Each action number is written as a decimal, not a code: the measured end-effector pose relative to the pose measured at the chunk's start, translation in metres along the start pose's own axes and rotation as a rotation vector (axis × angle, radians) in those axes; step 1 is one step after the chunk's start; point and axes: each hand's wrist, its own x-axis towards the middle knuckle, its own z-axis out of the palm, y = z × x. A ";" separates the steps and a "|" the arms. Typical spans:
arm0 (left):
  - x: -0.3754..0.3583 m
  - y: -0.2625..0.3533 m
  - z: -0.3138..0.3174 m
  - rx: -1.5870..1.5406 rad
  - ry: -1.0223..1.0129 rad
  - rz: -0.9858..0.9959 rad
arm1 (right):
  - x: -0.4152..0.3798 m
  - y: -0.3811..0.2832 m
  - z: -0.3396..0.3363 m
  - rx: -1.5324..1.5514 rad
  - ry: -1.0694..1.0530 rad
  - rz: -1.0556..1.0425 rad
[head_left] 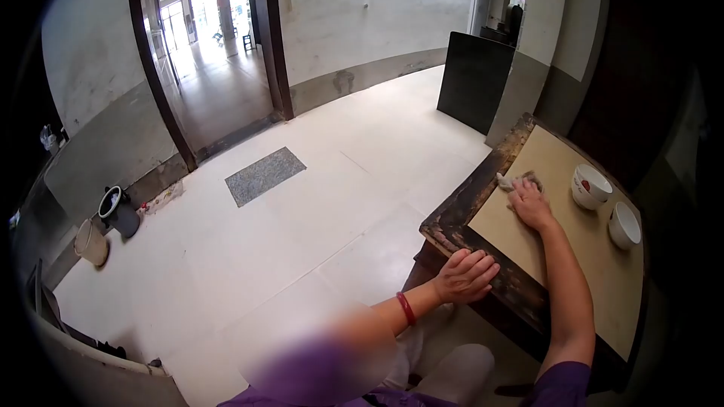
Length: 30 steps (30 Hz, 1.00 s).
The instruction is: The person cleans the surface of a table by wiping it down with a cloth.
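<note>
My right hand (pixel 532 205) presses down on a crumpled, greyish-beige cloth (pixel 507 180) on the pale top of a wooden table (pixel 596 286). Part of the cloth shows beyond the fingers; the rest is under the hand. At the table's dark, worn front edge (pixel 520 284), my left hand (pixel 467 276) has its fingers curled over the wood, a red bracelet at the wrist. To the right of the cloth stand two white bowls, one with red markings (pixel 590 188) and a nearer bowl (pixel 624 227). Neither hand touches the bowls.
A black panel (pixel 475 79) leans by the pillar beyond the table. Across the pale floor lies a grey speckled slab (pixel 265 175) before an open doorway (pixel 215 53). Along the left wall stand a dark bucket (pixel 121 215) and a beige bucket (pixel 91 243).
</note>
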 end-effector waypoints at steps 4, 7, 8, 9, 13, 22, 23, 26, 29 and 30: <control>-0.001 0.003 0.002 0.008 0.004 -0.012 | -0.025 -0.037 0.011 -0.022 0.027 -0.234; 0.000 0.003 -0.001 0.002 -0.012 -0.023 | -0.058 -0.062 0.007 0.007 -0.015 -0.341; 0.000 0.003 -0.001 -0.003 -0.018 -0.028 | -0.067 -0.064 0.006 0.029 -0.019 -0.360; 0.001 0.003 -0.002 -0.012 -0.018 -0.025 | -0.075 -0.066 0.005 0.052 -0.022 -0.380; 0.004 0.004 -0.008 0.002 -0.058 -0.024 | -0.100 -0.062 -0.009 0.119 -0.058 -0.379; 0.000 0.000 0.000 -0.024 -0.042 -0.007 | -0.062 0.053 -0.020 -0.003 0.023 -0.015; -0.001 0.000 0.001 -0.020 -0.036 0.001 | -0.051 0.074 -0.016 -0.037 0.023 0.018; -0.001 -0.002 0.001 -0.004 -0.016 0.006 | -0.038 0.077 -0.017 -0.071 0.026 0.133; 0.000 -0.001 0.001 -0.003 -0.010 0.007 | -0.032 0.078 -0.016 -0.090 0.022 0.177; 0.000 -0.001 0.000 -0.004 -0.010 0.007 | -0.032 0.077 -0.015 -0.100 0.019 0.175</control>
